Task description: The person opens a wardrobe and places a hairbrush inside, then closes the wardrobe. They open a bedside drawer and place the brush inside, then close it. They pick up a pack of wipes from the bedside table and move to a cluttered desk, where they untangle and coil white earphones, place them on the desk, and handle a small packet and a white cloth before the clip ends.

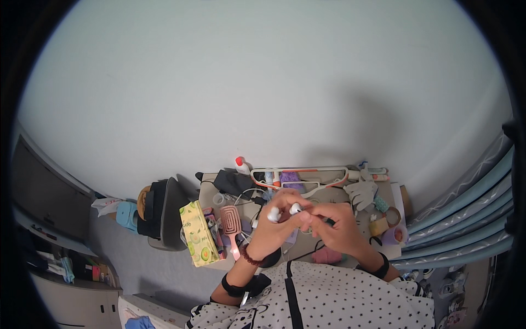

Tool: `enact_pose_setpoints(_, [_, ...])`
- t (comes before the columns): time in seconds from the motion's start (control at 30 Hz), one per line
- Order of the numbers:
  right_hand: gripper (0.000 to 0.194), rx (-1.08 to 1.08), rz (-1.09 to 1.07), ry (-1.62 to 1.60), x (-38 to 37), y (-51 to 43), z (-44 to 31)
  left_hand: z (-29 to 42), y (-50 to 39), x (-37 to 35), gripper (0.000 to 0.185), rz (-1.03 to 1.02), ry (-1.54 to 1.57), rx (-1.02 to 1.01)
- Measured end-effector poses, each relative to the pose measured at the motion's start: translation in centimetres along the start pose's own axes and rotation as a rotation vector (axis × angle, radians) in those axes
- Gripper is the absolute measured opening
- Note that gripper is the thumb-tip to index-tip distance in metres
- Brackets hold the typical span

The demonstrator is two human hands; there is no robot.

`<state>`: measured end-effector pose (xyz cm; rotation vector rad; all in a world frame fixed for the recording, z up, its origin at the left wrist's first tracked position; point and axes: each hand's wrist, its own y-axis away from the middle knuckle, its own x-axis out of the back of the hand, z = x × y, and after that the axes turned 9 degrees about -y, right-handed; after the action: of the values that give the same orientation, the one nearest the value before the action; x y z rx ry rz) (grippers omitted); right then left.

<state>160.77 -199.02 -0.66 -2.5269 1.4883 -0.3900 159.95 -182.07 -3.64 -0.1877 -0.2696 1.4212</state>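
Observation:
My left hand (283,211) is curled around a pair of white earbuds (295,209). One earbud sits near the base of the thumb, the other close to the fingertips with its dark opening showing. My right hand (339,228) meets the left one at the fingertips beside that second earbud. Its thumb and index finger are bent together, and whether they pinch something small cannot be made out. Both hands are raised over a cluttered table (302,249), hiding part of what lies on it.
A pink hairbrush (230,220) and an avocado-print pouch (199,234) lie left. Behind the hands are a white-and-orange clothes hanger (304,169) and a red-capped bottle (241,165). At right are pale gloves (361,193), a tape roll (393,216) and a purple cup (393,236). A grey chair (170,218) stands left.

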Motion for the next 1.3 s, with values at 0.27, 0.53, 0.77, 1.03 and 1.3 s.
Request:
enact_pose_setpoints(0.27, [0.023,-0.155,-0.006,-0.316,0.2,0.3,-0.1,1.0,0.2,0.9,0.04,-0.064,0.351,0.385])
enact_pose_setpoints(0.53, [0.028,-0.195,-0.02,-0.38,-0.2,0.5,-0.3,1.1,0.1,0.1,0.035,0.069,-0.136,-0.063])
enact_pose_setpoints(0.77, [0.033,-0.329,0.003,-0.656,0.3,0.5,-0.2,-0.2,0.1,1.1,0.034,-0.115,0.393,0.496])
enact_pose_setpoints(1.03, [0.032,-0.338,0.113,-0.785,0.1,0.6,0.8,-0.2,1.0,1.5,0.035,-0.196,0.226,0.452])
enact_pose_setpoints(1.3, [0.021,-0.095,0.246,-0.358,-0.8,0.0,1.4,1.1,1.0,0.9,0.022,0.054,0.224,0.182])
